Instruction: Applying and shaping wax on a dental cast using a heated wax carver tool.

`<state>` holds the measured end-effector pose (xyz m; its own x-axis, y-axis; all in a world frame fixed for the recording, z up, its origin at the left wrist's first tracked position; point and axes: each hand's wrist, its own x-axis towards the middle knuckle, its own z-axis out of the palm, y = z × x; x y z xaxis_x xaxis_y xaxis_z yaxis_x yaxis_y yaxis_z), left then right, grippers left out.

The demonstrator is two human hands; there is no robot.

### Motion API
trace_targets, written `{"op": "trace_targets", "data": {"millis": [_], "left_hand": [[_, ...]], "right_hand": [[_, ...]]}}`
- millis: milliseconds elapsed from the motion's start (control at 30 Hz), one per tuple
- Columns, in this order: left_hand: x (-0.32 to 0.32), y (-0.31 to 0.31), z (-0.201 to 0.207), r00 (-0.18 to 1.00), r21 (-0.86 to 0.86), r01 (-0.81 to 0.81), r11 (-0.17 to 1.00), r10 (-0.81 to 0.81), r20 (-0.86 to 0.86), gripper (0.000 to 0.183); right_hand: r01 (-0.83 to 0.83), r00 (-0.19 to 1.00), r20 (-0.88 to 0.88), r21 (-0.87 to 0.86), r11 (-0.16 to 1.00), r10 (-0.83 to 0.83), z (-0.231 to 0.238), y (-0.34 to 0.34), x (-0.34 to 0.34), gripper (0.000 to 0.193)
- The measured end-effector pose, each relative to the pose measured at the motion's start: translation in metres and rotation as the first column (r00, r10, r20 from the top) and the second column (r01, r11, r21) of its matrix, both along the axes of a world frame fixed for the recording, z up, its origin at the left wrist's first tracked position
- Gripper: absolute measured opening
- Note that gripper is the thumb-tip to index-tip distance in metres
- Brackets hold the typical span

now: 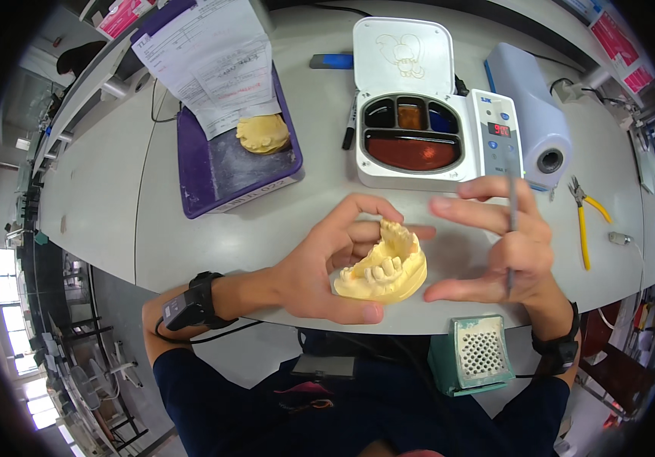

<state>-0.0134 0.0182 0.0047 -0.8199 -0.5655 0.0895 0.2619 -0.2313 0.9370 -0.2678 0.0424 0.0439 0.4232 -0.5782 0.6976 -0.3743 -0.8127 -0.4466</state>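
Note:
My left hand point(312, 263) grips a yellow plaster dental model point(383, 273), thumb along its base and fingers behind it. The row of teeth on the model faces up and toward me. Just to the right, my right hand point(524, 255) holds a slim grey metal hand tool point(512, 209) upright between its fingers. The thumb and forefinger of that hand are spread toward the model, apart from it. Which kind of tip the tool has cannot be made out.
Beyond my hands stands a white wax heater point(404, 179) with its lid raised and coloured wax inside. A purple tray point(198, 183) holds papers point(217, 68) and another plaster piece point(263, 135). Yellow-handled pliers point(585, 228), a grey-blue machine point(529, 84) and a green vented box point(449, 358) surround the workspace.

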Motion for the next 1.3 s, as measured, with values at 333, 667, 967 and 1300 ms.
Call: {"op": "trace_targets", "data": {"millis": [333,667,967,1300], "left_hand": [[-0.006,0.002,0.002,0.971,0.348,0.226,0.91,-0.24,-0.001,0.088],[-0.005,-0.004,0.01,0.951,0.357,0.266,0.895,-0.304,0.056,0.081],[-0.006,-0.009,0.011,0.948,0.352,0.287,0.891,-0.316,0.027,0.078],[-0.019,-0.014,-0.025,0.888,0.515,0.452,0.728,-0.314,-0.336,0.078]], "right_hand": [[-0.12,0.991,0.073,0.12,0.986,0.111,-0.019,-0.001,0.005,0.057],[-0.148,0.983,0.139,0.184,0.972,0.123,-0.026,0.001,0.006,0.052],[-0.144,0.983,0.143,0.209,0.967,0.116,-0.023,-0.003,0.0,0.05],[-0.108,0.994,-0.004,0.27,0.957,0.113,-0.002,-0.015,-0.008,0.057]]}}
